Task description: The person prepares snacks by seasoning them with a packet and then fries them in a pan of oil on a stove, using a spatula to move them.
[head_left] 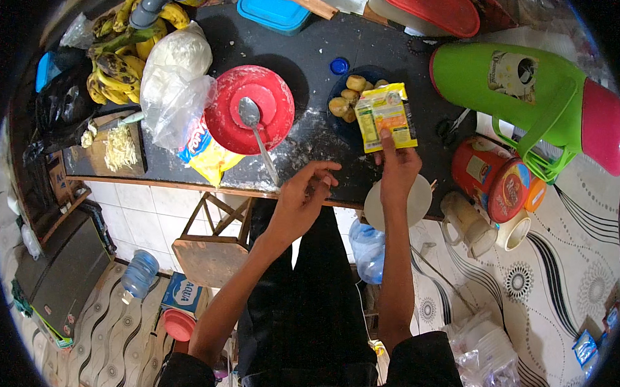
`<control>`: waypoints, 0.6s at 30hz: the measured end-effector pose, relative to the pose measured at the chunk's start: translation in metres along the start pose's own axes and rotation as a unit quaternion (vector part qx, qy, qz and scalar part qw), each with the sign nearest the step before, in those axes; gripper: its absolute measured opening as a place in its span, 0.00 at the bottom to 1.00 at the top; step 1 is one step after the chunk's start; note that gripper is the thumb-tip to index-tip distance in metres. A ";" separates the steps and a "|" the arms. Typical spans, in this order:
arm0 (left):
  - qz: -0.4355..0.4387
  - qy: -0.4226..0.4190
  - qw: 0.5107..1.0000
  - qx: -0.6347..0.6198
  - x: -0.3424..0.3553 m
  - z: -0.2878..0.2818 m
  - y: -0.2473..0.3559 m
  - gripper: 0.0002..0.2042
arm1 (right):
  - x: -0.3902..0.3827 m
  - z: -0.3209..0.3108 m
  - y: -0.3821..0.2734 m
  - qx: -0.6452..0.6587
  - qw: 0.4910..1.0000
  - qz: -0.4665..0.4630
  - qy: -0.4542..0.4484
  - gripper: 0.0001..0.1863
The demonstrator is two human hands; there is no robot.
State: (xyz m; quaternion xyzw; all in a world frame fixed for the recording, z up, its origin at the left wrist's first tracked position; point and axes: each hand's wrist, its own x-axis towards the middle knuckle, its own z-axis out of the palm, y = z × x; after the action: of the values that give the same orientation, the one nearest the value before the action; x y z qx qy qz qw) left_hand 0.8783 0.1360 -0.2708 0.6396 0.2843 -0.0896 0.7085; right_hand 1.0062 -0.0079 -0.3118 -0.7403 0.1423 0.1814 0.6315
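My right hand (401,166) pinches a yellow sachet (388,118), thumb on its front, above the dark bowl (336,128) of small round potatoes (355,82). The sachet hides part of that bowl. Near the table's front edge, my left hand (306,193) hovers with loosely bent fingers and nothing visible in them. Just beyond it, a metal spoon (250,112) rests in a red bowl (280,97) dusted with white powder, its handle over the rim. Beneath my right wrist is a pale round dish or lid (413,205), partly hidden.
Left of the red bowl lie a bag of white powder (174,66), a yellow packet (214,164), bananas (116,77) and a board (137,143) with shredded pale food. A green thermos (525,99), scissors (452,128), a red tub (488,176) and a glass mug (467,223) are at right.
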 end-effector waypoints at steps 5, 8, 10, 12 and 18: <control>-0.010 -0.001 1.000 0.001 0.001 -0.001 0.002 0.16 | 0.007 0.003 -0.006 0.000 0.999 -0.033 -0.021 0.13; 0.000 0.002 1.000 0.006 0.001 -0.001 0.000 0.16 | 0.014 -0.001 -0.010 -0.009 1.000 -0.026 -0.014 0.13; -0.013 -0.003 1.000 0.007 0.001 -0.001 0.002 0.16 | 0.016 0.002 -0.012 0.032 0.999 -0.037 -0.004 0.12; -0.020 -0.005 1.000 0.006 0.000 -0.002 0.003 0.16 | 0.011 0.004 -0.012 0.000 0.999 -0.031 -0.044 0.12; 0.000 -0.002 1.000 -0.006 -0.001 -0.003 -0.002 0.16 | 0.024 -0.004 -0.017 0.031 0.999 -0.024 0.013 0.12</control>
State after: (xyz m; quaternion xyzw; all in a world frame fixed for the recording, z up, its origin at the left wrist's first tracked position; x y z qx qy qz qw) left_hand 0.8757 0.1380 -0.2724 0.6353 0.2834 -0.0893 0.7128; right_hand 1.0352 -0.0084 -0.3070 -0.7256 0.1388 0.1520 0.6566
